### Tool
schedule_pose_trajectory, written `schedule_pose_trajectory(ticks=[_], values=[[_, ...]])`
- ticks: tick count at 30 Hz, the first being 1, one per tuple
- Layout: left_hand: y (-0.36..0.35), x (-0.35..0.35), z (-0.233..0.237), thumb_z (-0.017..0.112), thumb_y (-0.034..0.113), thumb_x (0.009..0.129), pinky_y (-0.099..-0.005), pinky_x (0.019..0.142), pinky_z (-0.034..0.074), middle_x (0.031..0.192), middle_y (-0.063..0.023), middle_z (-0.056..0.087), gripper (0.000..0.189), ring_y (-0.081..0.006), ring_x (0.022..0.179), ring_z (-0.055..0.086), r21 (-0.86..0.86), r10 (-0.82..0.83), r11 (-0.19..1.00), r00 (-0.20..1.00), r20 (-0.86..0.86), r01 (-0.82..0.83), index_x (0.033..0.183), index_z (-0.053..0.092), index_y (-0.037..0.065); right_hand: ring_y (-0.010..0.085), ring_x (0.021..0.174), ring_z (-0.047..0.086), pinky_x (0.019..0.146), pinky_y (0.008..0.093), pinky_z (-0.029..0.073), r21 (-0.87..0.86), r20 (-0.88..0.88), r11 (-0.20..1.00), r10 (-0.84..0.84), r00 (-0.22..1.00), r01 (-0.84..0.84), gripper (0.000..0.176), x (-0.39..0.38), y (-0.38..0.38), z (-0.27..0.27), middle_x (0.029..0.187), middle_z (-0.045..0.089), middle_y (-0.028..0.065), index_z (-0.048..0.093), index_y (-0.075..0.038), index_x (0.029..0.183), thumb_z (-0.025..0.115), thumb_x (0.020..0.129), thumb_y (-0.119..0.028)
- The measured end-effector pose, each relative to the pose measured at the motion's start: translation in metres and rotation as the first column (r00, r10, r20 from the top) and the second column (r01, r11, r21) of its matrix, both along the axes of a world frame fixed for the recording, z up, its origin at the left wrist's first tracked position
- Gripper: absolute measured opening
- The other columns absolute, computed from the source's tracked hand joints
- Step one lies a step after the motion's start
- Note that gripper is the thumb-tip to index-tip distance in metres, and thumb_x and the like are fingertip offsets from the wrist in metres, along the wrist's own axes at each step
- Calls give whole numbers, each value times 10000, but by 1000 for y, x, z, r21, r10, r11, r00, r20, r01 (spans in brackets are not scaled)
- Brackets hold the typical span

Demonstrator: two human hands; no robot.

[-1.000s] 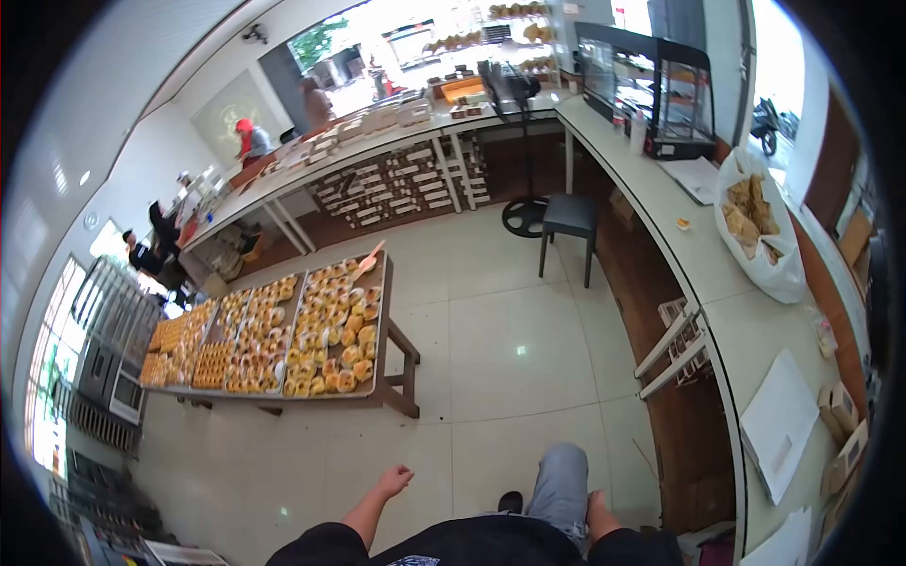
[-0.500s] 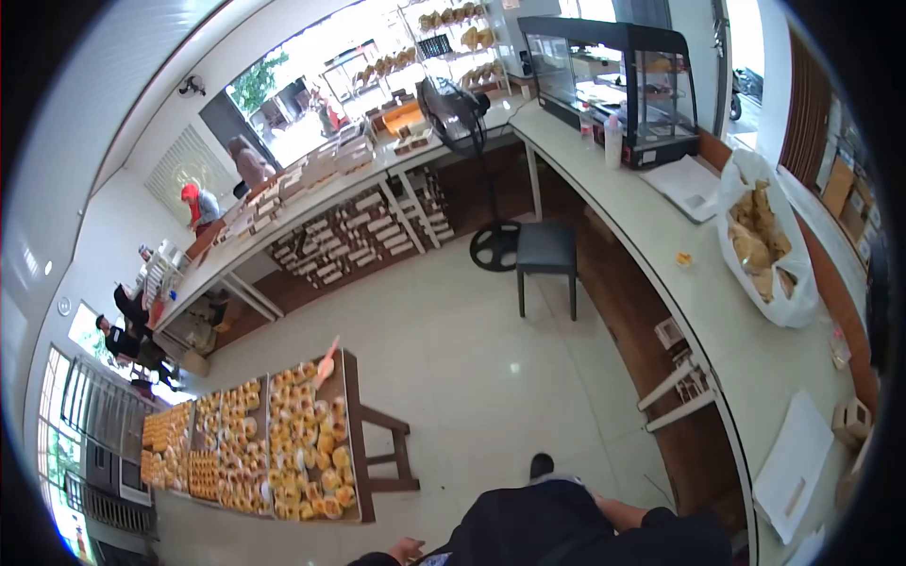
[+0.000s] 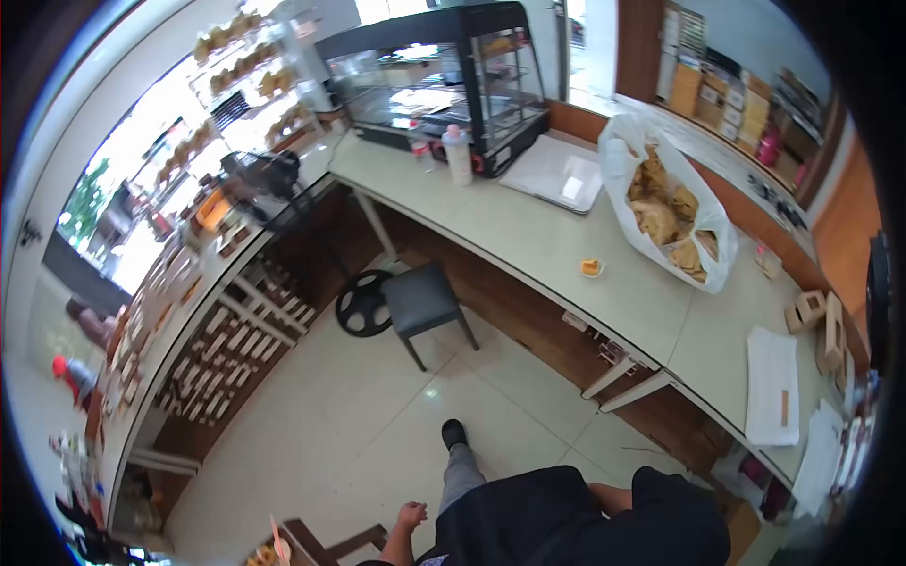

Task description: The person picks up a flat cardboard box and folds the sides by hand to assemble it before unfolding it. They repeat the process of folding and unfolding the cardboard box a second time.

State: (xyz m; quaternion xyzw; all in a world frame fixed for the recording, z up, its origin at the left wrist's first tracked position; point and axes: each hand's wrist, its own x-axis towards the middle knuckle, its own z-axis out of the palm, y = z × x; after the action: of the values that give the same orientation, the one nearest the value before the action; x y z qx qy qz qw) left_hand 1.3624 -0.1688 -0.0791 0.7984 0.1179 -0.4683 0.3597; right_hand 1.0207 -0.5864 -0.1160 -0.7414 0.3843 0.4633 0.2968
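My left hand (image 3: 412,515) hangs beside my body at the lower middle, its fingers loosely curled with nothing seen in them. It is nearest to the wooden stand (image 3: 354,544) of the bread table, apart from it. Orange-brown buns (image 3: 261,557) and a pink-handled tool (image 3: 280,542) show at the bottom edge. Of my right arm only a bit of forearm (image 3: 612,497) shows beside my black clothing; the hand itself is hidden. A white plastic bag (image 3: 618,160) holding brown-wrapped items stands on the long counter (image 3: 538,241), near a small yellow piece in a paper cup (image 3: 592,268).
A black stool (image 3: 425,300) and a fan base (image 3: 363,304) stand on the tiled floor ahead. A glass display case (image 3: 444,90), bottles (image 3: 457,156), a white tray (image 3: 557,174) and cardboard boxes (image 3: 830,330) are on the counter. People are far left.
My view has turned right and I have stepped forward. The bread table has slid mostly out of view at the bottom left, while the counter and bag have come closer.
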Motion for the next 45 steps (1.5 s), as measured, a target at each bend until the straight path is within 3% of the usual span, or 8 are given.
schedule_pose_trajectory(ticks=[10, 12, 15, 21, 24, 28, 34, 45], values=[[-91, 282, -21, 626, 226, 819, -325, 486, 475, 713, -117, 635, 270, -197, 554, 602, 11, -302, 953, 953, -27, 303, 916, 603, -24, 344, 1053, 577, 904, 420, 439, 89, 442, 972, -233, 866, 216, 508, 268, -55, -42, 1150, 600, 211, 589, 14, 1140, 535, 829, -384], [-112, 321, -24, 630, 217, 807, -318, 484, 476, 695, -119, 632, 274, -193, 543, 597, -4, -334, 942, 942, 17, 334, 890, 609, -43, 322, 900, 611, 792, 415, 459, 41, 585, 953, -267, 766, 301, 396, 347, -71, 132, 972, 638, 208, 625, -21, 1011, 558, 811, -357], [-147, 366, -13, 634, 215, 797, -319, 508, 484, 694, -125, 632, 294, -193, 558, 603, -66, -261, 962, 963, 69, 265, 881, 611, -66, 268, 806, 607, 737, 375, 467, 149, 825, 905, -336, 455, 398, 298, 419, -126, 136, 885, 642, 165, 616, -12, 917, 582, 806, -287], [-202, 396, -3, 626, 222, 797, -316, 551, 495, 707, -125, 636, 307, -195, 589, 613, -99, -264, 956, 957, 116, 276, 888, 615, -71, 228, 890, 603, 798, 329, 470, 24, 908, 812, -262, 327, 583, 204, 562, -277, 197, 940, 634, 133, 621, -26, 966, 591, 804, -147], [-205, 409, 11, 623, 250, 802, -318, 567, 501, 730, -127, 644, 326, -203, 608, 624, -4, -245, 969, 966, 78, 246, 901, 621, -61, 317, 970, 555, 873, 381, 444, -266, 964, 748, 196, 181, 607, 265, 611, -367, 175, 1002, 581, 152, 586, -35, 994, 624, 736, -82], [-198, 431, 36, 618, 264, 805, -326, 586, 509, 766, -140, 655, 345, -223, 644, 643, 109, -174, 980, 984, 45, 169, 931, 631, -57, 369, 1271, 352, 1035, 491, 312, -619, 785, 541, 420, 455, 569, 609, 659, -472, 153, 1336, 409, 216, 427, -41, 1292, 666, 741, -143], [-197, 439, 45, 593, 293, 821, -331, 581, 508, 773, -126, 653, 364, -226, 651, 643, 123, -67, 991, 984, 164, 47, 931, 633, -52, 345, 1270, 363, 962, 530, 381, -785, 466, 539, 188, 865, 306, 596, 694, -496, 165, 1379, 368, 202, 348, -38, 1361, 566, 844, -238], [-258, 529, 30, 602, 301, 826, -351, 623, 515, 759, -147, 650, 382, -224, 650, 634, 63, -259, 966, 935, 242, 251, 901, 638, -72, 339, 836, 590, 685, 420, 507, -798, 525, 550, 435, 732, 246, 65, 716, -481, 183, 846, 597, 174, 545, -9, 856, 519, 797, 0]])
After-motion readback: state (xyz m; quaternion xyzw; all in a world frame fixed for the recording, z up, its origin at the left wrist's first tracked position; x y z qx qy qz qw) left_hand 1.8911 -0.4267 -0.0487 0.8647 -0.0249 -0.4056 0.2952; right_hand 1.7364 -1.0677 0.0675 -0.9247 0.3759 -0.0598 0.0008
